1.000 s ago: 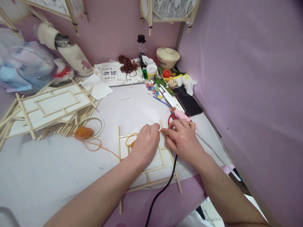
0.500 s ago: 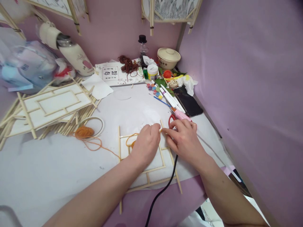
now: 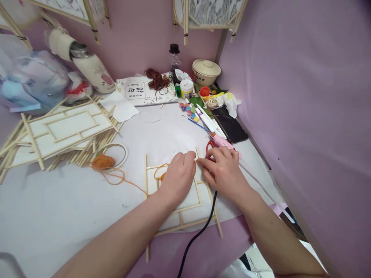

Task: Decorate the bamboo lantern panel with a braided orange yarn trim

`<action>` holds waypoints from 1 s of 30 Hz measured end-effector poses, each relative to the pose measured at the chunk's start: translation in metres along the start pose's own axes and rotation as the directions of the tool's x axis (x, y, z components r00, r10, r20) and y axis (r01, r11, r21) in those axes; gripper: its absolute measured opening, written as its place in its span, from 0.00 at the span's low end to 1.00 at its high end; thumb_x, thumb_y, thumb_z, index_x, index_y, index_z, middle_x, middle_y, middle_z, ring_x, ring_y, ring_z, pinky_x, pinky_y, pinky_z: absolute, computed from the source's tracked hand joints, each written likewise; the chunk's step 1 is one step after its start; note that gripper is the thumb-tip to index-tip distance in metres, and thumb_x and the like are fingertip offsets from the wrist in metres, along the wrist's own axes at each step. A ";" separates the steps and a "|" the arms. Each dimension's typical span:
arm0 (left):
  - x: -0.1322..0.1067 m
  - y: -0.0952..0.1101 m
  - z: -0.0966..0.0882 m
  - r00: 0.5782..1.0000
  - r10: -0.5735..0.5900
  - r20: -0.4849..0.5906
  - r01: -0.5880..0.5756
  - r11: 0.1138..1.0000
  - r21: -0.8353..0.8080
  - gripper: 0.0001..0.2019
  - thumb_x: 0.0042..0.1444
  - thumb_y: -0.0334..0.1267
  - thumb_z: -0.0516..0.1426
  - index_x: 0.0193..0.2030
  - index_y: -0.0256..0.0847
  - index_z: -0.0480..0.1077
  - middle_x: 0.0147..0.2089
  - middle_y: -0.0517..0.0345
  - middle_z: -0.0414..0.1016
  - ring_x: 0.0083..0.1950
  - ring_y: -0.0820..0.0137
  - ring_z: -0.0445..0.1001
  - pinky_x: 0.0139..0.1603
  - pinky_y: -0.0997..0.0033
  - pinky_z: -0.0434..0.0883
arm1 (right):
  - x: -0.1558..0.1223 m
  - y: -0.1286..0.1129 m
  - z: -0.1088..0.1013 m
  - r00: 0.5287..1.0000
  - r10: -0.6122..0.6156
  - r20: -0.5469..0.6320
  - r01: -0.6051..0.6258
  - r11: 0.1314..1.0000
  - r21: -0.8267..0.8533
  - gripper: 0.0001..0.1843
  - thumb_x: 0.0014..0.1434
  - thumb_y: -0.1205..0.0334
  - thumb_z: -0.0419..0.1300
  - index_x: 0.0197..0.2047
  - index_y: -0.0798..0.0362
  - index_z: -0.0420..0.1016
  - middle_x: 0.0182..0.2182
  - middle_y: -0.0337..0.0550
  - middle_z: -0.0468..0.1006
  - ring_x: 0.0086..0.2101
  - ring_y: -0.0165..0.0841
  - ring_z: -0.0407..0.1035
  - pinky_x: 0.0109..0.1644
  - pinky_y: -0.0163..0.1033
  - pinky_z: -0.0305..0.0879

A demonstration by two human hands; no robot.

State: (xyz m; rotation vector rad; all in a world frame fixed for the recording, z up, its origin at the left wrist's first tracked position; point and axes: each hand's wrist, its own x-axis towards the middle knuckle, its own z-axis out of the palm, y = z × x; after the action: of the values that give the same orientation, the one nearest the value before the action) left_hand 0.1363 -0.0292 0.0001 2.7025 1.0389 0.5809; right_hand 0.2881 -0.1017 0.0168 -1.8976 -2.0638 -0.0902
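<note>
A small frame of pale wooden sticks point(image 3: 179, 211) with a white sheet lies at the table's front edge. At its far right corner my left hand point(image 3: 179, 177) is closed, its thumb and finger pinching orange yarn by the crossing of the sticks. My right hand point(image 3: 223, 168) meets it there, forefinger and thumb pinched together at the same yarn; the exact grip is too small to see. A strand of orange yarn point(image 3: 133, 186) runs from a ball point(image 3: 103, 161) on the left across the frame's left stick. More yarn lies beneath my left hand.
Scissors with a red handle point(image 3: 210, 145) and a pink tool point(image 3: 222, 141) lie just beyond my right hand. A black cable point(image 3: 199, 231) crosses the frame's right side. Left stand a tape roll point(image 3: 125, 154) and stacked stick frames point(image 3: 37, 148). Markers point(image 3: 210, 121) and a phone point(image 3: 232, 125) lie behind.
My right hand has shifted very slightly at the frame's corner. My left hand, the stick frame and the yarn ball stay where they were.
</note>
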 end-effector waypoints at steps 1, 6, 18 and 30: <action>0.000 0.000 0.000 1.000 0.002 -0.003 -0.002 1.000 -0.001 0.03 0.63 0.30 0.50 0.40 0.42 0.60 0.34 0.57 0.70 0.37 0.64 0.68 0.38 0.66 0.65 | 0.000 0.000 0.000 1.000 0.002 0.002 -0.002 1.000 -0.003 0.12 0.62 0.63 0.56 0.44 0.47 0.80 0.40 0.46 0.74 0.43 0.41 0.60 0.45 0.48 0.46; 0.000 -0.001 0.001 1.000 0.000 -0.004 0.000 1.000 -0.019 0.03 0.63 0.30 0.50 0.40 0.42 0.60 0.34 0.56 0.70 0.38 0.64 0.67 0.38 0.66 0.64 | 0.000 0.001 0.002 0.998 0.007 -0.056 -0.007 1.000 -0.002 0.12 0.61 0.64 0.57 0.45 0.46 0.80 0.40 0.45 0.74 0.43 0.39 0.61 0.46 0.48 0.46; 0.001 -0.004 0.004 0.998 0.007 -0.067 -0.011 0.998 -0.054 0.02 0.64 0.31 0.51 0.42 0.42 0.61 0.34 0.57 0.70 0.38 0.64 0.68 0.39 0.66 0.64 | 0.001 0.001 0.003 0.999 -0.008 -0.037 0.009 1.000 0.024 0.11 0.61 0.64 0.59 0.43 0.46 0.81 0.39 0.44 0.75 0.43 0.39 0.61 0.46 0.47 0.47; 0.014 0.001 -0.003 0.986 -0.164 0.011 0.163 0.973 -0.161 0.04 0.60 0.30 0.53 0.39 0.42 0.61 0.36 0.57 0.71 0.38 0.65 0.70 0.38 0.65 0.65 | 0.000 0.002 0.003 0.999 -0.026 -0.037 0.026 1.000 -0.004 0.12 0.60 0.64 0.59 0.45 0.47 0.81 0.40 0.45 0.76 0.44 0.40 0.60 0.46 0.47 0.46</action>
State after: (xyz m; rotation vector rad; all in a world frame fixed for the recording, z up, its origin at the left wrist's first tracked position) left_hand 0.1454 -0.0202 0.0073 2.4497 1.1489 0.6101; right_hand 0.2890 -0.1004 0.0133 -1.8577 -2.0656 -0.1344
